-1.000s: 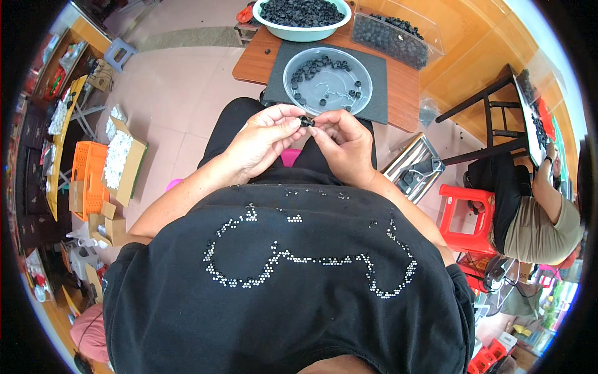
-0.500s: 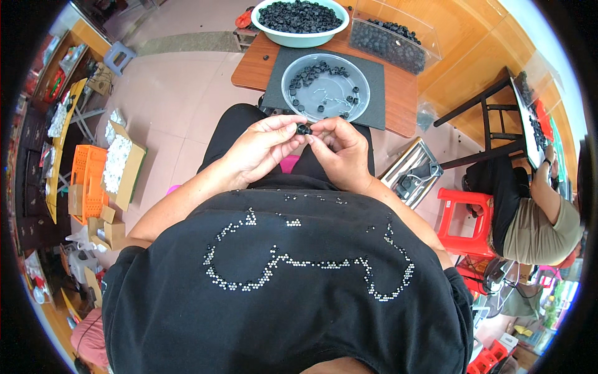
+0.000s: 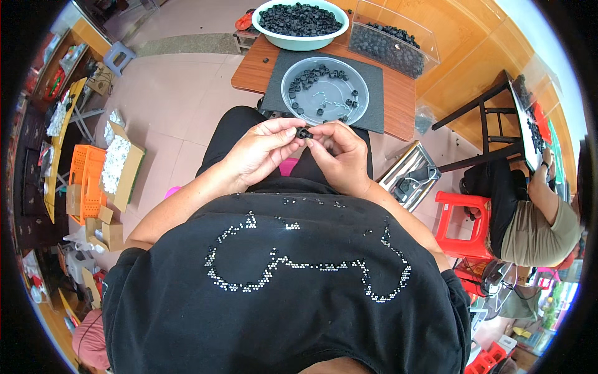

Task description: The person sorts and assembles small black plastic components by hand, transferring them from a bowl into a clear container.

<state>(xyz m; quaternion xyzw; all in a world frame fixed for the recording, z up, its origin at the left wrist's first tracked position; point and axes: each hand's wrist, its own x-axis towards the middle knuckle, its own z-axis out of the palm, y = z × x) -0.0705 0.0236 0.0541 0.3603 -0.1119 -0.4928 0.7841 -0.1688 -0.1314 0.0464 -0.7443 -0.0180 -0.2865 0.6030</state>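
Note:
A small round black plastic part (image 3: 303,133) sits between my two hands above my lap. My left hand (image 3: 260,153) pinches it between thumb and fingers from one side. From the other side, the fingertips and thumb of my right hand (image 3: 342,156) close on its right end. Its finer details are too small to make out. Just beyond my fingers stands a clear round tub (image 3: 365,93), where similar black parts (image 3: 304,80) lie mostly along the far side, with thin pale bits on its bottom.
The tub rests on a dark mat (image 3: 374,115) on a brown wooden table (image 3: 398,118). Behind it are a pale green basin (image 3: 305,43) heaped with black parts and a clear bin (image 3: 430,53) of them. A red stool (image 3: 461,243) and a seated person (image 3: 529,230) are at right.
Both hands keep their hold on the small black part, with only slight shifts of the fingers. The whole view has moved very slightly.

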